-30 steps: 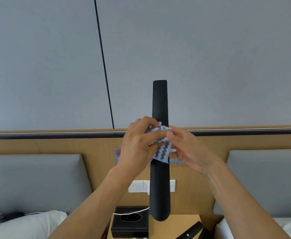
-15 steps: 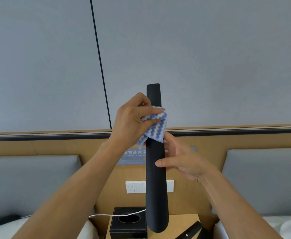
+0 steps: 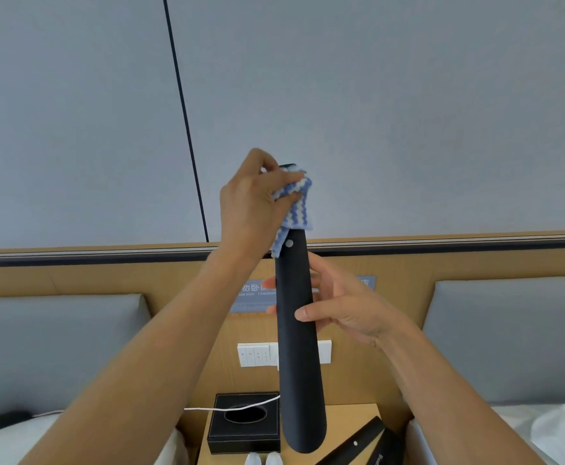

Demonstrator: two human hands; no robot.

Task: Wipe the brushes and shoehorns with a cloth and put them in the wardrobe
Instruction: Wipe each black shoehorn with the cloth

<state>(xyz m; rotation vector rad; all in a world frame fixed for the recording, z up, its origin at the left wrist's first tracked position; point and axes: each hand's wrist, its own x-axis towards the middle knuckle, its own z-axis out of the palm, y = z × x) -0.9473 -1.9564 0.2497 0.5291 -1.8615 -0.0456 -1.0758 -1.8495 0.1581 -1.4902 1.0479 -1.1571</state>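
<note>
Fingers (image 3: 284, 178) of the left hand (image 3: 250, 203) curl round the blue-and-white cloth (image 3: 296, 203), bunching it over the top end of the black shoehorn (image 3: 299, 347). Fingers of the right hand (image 3: 344, 307) grip the shaft lower down: thumb on the near face, other fingertips showing past the far edge.

Head view: shoehorn is held about upright in the air, well above the wooden surface (image 3: 351, 417), broad spoon end down, narrow end up and almost wholly hidden by the cloth. A small pale rivet shows just below the cloth's lower edge. More dark items (image 3: 364, 441) lie on the surface at the lower right; whether brush or shoehorn I cannot tell. A black tissue box (image 3: 244, 427) stands to the left of the spoon end, a white cable across its top. No wardrobe in view.

Judgement: step in hand is wiping the upper end.
- Keep the right-hand hold firm so the shaft does not twist under the cloth.
- Wrap the cloth round both faces and the tip.
- The stretch under the right hand is likely unwiped; shift that hold to reach it.
- Mind the spoon end near the box and cable.
</note>
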